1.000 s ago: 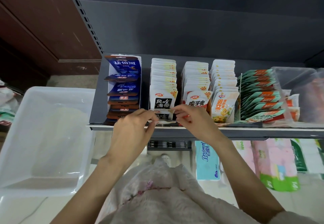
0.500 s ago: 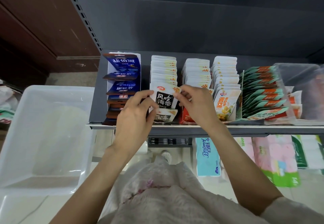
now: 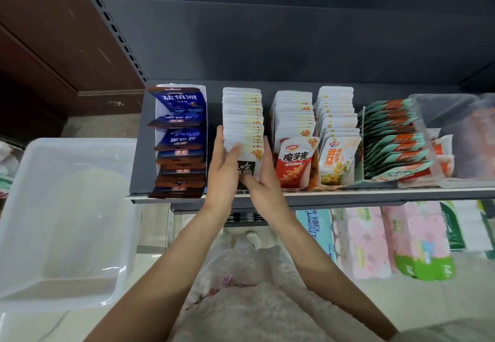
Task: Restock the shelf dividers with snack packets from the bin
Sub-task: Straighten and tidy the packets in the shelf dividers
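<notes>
A row of white seaweed snack packets (image 3: 242,116) stands upright on the grey shelf (image 3: 267,198), second lane from the left. My left hand (image 3: 223,165) lies flat against the row's left side, thumb across the front packet. My right hand (image 3: 263,178) presses flat against the row's right side with straight fingers. The front packet's black label (image 3: 247,168) shows between my hands. Blue and brown packets (image 3: 180,138) fill the white divider on the left. Red konjac packets (image 3: 293,162), yellow packets (image 3: 336,159) and green packets (image 3: 393,138) fill the lanes to the right.
A clear plastic bin (image 3: 67,221) stands at the lower left with nothing in it. Clear plastic containers (image 3: 455,132) sit at the shelf's right end. Tissue and paper packs (image 3: 388,240) fill the lower shelf. A dark back panel rises behind the shelf.
Both hands let go of the front seaweed packet's top corners and moved to the sides of the row, now flat against it. The camera moved closer.
</notes>
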`<state>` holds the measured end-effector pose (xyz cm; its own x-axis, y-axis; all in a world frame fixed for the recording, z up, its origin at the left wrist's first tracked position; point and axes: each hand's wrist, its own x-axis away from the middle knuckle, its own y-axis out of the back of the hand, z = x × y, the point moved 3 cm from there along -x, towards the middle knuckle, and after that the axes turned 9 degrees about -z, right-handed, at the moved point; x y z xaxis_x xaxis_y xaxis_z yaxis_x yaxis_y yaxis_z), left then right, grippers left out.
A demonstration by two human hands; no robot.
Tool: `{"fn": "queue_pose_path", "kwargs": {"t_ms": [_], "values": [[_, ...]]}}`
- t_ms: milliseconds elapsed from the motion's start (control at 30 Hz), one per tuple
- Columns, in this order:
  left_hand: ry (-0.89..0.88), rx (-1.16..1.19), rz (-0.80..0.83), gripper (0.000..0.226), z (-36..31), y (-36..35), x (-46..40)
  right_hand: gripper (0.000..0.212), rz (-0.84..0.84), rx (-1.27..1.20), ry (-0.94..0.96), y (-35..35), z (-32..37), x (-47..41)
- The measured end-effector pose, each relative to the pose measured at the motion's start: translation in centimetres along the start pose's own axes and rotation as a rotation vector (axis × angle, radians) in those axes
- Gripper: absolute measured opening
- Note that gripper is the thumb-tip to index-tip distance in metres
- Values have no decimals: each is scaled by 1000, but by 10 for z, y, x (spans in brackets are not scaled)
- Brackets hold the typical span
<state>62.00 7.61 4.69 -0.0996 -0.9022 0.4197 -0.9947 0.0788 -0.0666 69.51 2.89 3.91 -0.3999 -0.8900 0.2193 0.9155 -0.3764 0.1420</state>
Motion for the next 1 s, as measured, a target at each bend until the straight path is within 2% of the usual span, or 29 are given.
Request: {"fn": "queue_pose_path", "kwargs": {"t_ms": [167, 267, 333, 400, 533, 833, 1000], "values": [[-82, -92, 53, 47, -7, -2, -3, 78, -34, -46, -72, -3, 6, -4], [-241, -220, 43, 47, -16, -6, -8, 74, -61, 141, 25, 3, 25, -13], [-345, -315, 22, 58, -21, -6, -18, 67, -92, 270, 96, 13, 40, -30], [-277, -282, -9, 63, -25, -5, -31, 62, -110, 259, 99, 20, 52, -56], [-72, -111, 15, 58, -29, -13, -51, 59, -53, 60, -70, 8, 56, -89], [-31, -39, 78, 54, -28, -22, -53, 64, -43, 106, -57, 5, 49, -101], [-65, -71, 19, 54, -33, -26, -44, 62, -21, 196, -18, 7, 51, -103]]}}
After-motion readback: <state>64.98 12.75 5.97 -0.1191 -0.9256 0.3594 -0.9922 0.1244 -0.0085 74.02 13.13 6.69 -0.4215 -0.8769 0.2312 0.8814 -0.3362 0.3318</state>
